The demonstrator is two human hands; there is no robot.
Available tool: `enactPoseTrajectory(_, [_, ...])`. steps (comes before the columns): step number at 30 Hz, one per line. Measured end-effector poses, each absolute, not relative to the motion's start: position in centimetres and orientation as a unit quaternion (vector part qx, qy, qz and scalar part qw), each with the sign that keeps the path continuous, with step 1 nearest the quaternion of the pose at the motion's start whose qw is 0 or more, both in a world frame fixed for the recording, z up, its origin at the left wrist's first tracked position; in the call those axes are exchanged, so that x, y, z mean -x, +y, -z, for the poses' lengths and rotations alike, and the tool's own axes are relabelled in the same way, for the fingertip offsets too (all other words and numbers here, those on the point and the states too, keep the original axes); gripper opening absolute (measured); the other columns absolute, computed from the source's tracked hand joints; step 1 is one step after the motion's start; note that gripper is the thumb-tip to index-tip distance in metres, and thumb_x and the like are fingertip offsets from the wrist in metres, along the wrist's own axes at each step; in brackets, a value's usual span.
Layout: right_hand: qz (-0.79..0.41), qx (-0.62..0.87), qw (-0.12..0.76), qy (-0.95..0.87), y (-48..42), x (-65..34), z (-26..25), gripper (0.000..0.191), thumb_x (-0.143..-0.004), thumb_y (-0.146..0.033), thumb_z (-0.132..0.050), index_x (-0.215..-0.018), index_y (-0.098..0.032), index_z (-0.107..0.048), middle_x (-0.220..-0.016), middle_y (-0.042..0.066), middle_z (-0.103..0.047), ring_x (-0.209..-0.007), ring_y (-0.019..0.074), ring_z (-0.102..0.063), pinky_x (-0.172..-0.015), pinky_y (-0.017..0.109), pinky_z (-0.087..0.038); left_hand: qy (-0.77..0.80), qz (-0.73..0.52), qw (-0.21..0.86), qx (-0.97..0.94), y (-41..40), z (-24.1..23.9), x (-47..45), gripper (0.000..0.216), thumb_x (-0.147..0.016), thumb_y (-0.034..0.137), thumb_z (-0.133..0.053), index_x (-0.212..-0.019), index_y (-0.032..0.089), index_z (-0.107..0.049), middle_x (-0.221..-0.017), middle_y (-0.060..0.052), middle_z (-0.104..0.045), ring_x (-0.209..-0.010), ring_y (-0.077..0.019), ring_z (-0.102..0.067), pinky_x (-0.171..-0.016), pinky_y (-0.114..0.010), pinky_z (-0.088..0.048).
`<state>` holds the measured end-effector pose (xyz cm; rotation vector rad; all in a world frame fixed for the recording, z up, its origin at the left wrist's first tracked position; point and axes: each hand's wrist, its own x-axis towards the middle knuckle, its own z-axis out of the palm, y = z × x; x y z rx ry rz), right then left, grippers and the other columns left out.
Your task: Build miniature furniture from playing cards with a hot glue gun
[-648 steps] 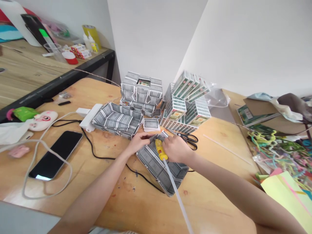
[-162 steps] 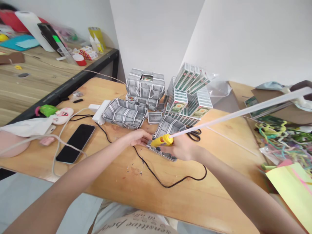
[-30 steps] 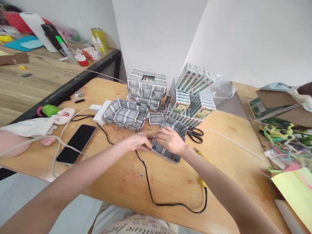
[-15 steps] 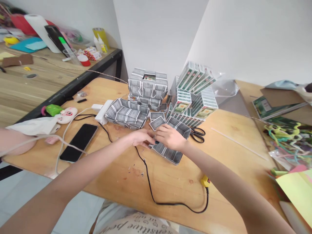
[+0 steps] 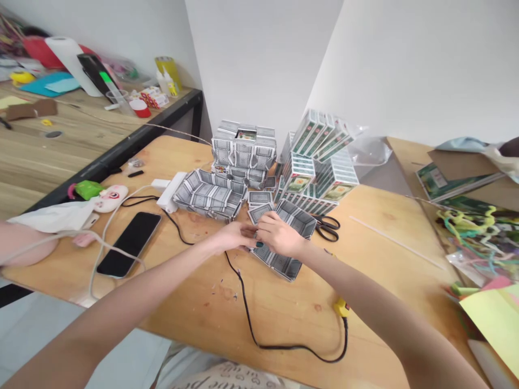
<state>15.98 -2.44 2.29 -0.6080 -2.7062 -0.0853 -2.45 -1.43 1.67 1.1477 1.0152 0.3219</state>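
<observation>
An open box made of grey-backed playing cards [image 5: 288, 266] lies tilted toward me on the wooden table. At its left edge, my left hand [image 5: 238, 236] grips the wall with closed fingers. My right hand [image 5: 279, 233] meets it there, its fingers pinched together on the same edge; the fingertips and the spot they press are partly hidden. Loose playing cards [image 5: 259, 199] lie just behind my hands. A second open card box [image 5: 211, 194] sits to the left, and behind it stands a larger block built of folded cards [image 5: 244, 148].
Green-and-white card packs [image 5: 338, 175] are stacked behind the box, with black scissors [image 5: 327, 228] beside them. A phone [image 5: 130, 244], a white power strip [image 5: 171, 192] and a black cable [image 5: 247, 302] lie leftward and in front. Another person's arm [image 5: 26, 243] rests at the left edge.
The camera view has shifted slightly, so the table's things sit a little lower in the picture. Both hands stay on the box's left edge, with only small finger movement.
</observation>
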Motion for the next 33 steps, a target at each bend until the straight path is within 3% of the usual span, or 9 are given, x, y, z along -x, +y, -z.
enactPoseTrajectory(2, [0.037,0.235,0.172,-0.956,-2.6,-15.9,-2.6,0.028,-0.087,-0.010,-0.039,-0.067,-0.015,-0.058,-0.068,0.005,-0.054,-0.076,0.0189,-0.040,-0.081,0.034,-0.031,0.491,-0.168,0.600,-0.609,-1.8,-2.5,2.6,0.048,-0.055,0.021,-0.078,-0.100,0.016,-0.064,-0.091,-0.007,-0.070,-0.088,-0.0222,-0.064,-0.073,-0.034,-0.050])
enactPoseTrajectory(4, [0.040,0.270,0.155,-0.949,-2.8,-15.6,-2.9,0.027,-0.087,-0.010,-0.040,-0.069,-0.014,-0.059,-0.068,0.006,-0.055,-0.076,0.0194,-0.041,-0.080,0.035,-0.031,0.526,-0.171,0.413,-0.724,-2.5,-3.7,2.6,0.043,-0.057,0.027,-0.078,-0.097,0.017,-0.066,-0.096,-0.008,-0.069,-0.092,-0.0244,-0.063,-0.079,-0.036,-0.048])
enactPoseTrajectory(7, [0.026,0.336,0.110,-0.935,-3.0,-14.7,-3.4,0.021,-0.084,-0.010,-0.044,-0.070,-0.014,-0.060,-0.069,0.008,-0.056,-0.078,0.0207,-0.043,-0.076,0.036,-0.031,0.502,-0.107,0.188,-0.838,-3.7,-5.7,2.3,0.010,-0.076,0.026,-0.064,-0.077,0.018,-0.068,-0.084,-0.006,-0.068,-0.085,-0.0227,-0.062,-0.073,-0.033,-0.047])
enactPoseTrajectory(11, [-0.012,0.426,0.061,-0.903,-3.2,-13.7,-3.8,0.013,-0.079,-0.012,-0.050,-0.072,-0.013,-0.061,-0.074,0.011,-0.060,-0.082,0.0235,-0.048,-0.075,0.036,-0.033,0.452,-0.041,0.016,-0.891,-4.2,-6.7,1.1,0.018,-0.080,0.011,-0.051,-0.069,0.014,-0.066,-0.076,-0.008,-0.065,-0.081,-0.0231,-0.060,-0.068,-0.033,-0.045])
enactPoseTrajectory(18, [-0.036,0.501,0.054,-0.863,-3.4,-13.5,-3.3,0.008,-0.073,-0.008,-0.055,-0.076,-0.011,-0.061,-0.077,0.014,-0.061,-0.086,0.0269,-0.051,-0.075,0.037,-0.037,0.382,-0.067,-0.062,-0.920,-2.8,-4.2,0.5,0.024,-0.081,0.003,-0.041,-0.074,0.010,-0.062,-0.076,-0.011,-0.063,-0.076,-0.0238,-0.058,-0.069,-0.036,-0.043])
enactPoseTrajectory(25, [-0.054,0.531,0.081,-0.842,-4.1,-14.3,-2.7,0.010,-0.080,-0.011,-0.050,-0.076,-0.016,-0.059,-0.081,0.011,-0.061,-0.086,0.0257,-0.052,-0.074,0.037,-0.039,0.378,-0.120,-0.053,-0.917,-3.3,-4.0,0.8,0.022,-0.082,0.005,-0.041,-0.072,0.014,-0.058,-0.076,-0.008,-0.060,-0.076,-0.0219,-0.056,-0.069,-0.035,-0.041])
enactPoseTrajectory(33, [-0.059,0.535,0.090,-0.838,-4.0,-14.4,-1.6,0.015,-0.073,-0.003,-0.047,-0.078,-0.015,-0.055,-0.083,0.011,-0.058,-0.086,0.0238,-0.050,-0.078,0.035,-0.041,0.389,-0.105,-0.022,-0.915,-2.8,-3.5,-0.1,0.020,-0.079,0.003,-0.041,-0.072,0.013,-0.057,-0.076,-0.009,-0.059,-0.079,-0.0243,-0.056,-0.077,-0.038,-0.044])
